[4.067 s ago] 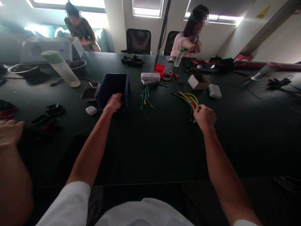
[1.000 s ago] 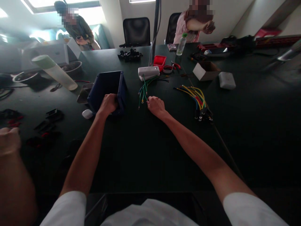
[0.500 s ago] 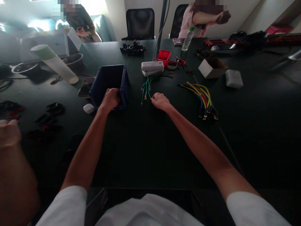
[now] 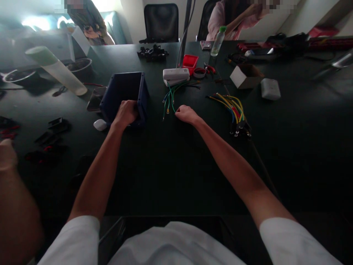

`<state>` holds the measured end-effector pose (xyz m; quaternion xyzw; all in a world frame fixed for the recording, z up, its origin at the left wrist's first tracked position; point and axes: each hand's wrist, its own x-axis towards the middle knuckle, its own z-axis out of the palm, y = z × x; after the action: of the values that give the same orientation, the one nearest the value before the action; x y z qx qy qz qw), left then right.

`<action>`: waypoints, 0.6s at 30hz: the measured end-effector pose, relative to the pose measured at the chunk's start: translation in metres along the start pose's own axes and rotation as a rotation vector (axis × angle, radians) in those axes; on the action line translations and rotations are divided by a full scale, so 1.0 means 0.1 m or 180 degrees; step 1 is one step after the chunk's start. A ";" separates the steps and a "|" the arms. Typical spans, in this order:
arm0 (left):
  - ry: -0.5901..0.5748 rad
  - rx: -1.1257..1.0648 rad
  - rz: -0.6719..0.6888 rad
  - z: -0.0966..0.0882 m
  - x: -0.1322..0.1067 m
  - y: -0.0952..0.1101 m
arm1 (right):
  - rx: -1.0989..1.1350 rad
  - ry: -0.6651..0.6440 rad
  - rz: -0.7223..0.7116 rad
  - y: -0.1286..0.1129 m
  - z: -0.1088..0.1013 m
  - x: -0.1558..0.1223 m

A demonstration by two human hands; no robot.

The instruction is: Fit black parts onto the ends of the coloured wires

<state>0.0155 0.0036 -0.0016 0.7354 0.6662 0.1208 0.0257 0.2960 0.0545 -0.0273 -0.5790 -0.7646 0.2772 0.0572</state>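
Blue plastic makes up the bin (image 4: pixel 142 94), which stands at 9 to 10 o'clock from the right hand (image 4: pixel 186 113). Inside it reaches the left hand (image 4: pixel 127 111); its fingers are hidden, so I cannot tell whether they grip anything. The right hand's thumb and fingers pinch narrowly on the end of 1 green wire (image 4: pixel 173 105), part of a loose bunch lying at 11 o'clock, just below the white power strip (image 4: pixel 175 74). At 3 o'clock from that hand, well apart, rests a yellow, blue and red wire bundle (image 4: pixel 235 111) with ring terminals. At 12 o'clock sits a red tray (image 4: pixel 190 63); at 2 o'clock, a small carton (image 4: pixel 245 77). A white case (image 4: pixel 100 124) lies beside the bin, at 8 o'clock from the left hand.
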 end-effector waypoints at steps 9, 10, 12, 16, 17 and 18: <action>0.0000 -0.0042 -0.0068 -0.01 0.00 0.00 | 0.0210 0.0078 -0.0055 0.01 0.04 0.01; 0.0007 -0.0013 -0.0064 -0.01 -0.01 0.00 | 0.0260 0.0055 -0.0073 0.01 0.04 0.01; 0.0015 0.0055 -0.0072 -0.02 -0.01 0.01 | 0.0334 0.0005 -0.0111 0.00 0.03 0.01; 0.0036 0.0143 -0.0092 -0.04 -0.03 0.03 | 0.0466 -0.0132 -0.0169 -0.02 0.02 0.01; 0.0071 0.0131 -0.0072 -0.03 -0.03 0.03 | 0.0500 -0.0164 -0.0180 -0.01 0.01 0.01; 0.0117 0.0102 -0.0056 -0.03 -0.03 0.03 | 0.0528 -0.0193 -0.0194 -0.01 0.01 0.01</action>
<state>0.0172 0.0001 0.0013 0.7275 0.6749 0.1234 0.0027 0.2942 0.0551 -0.0283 -0.5400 -0.7577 0.3551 0.0902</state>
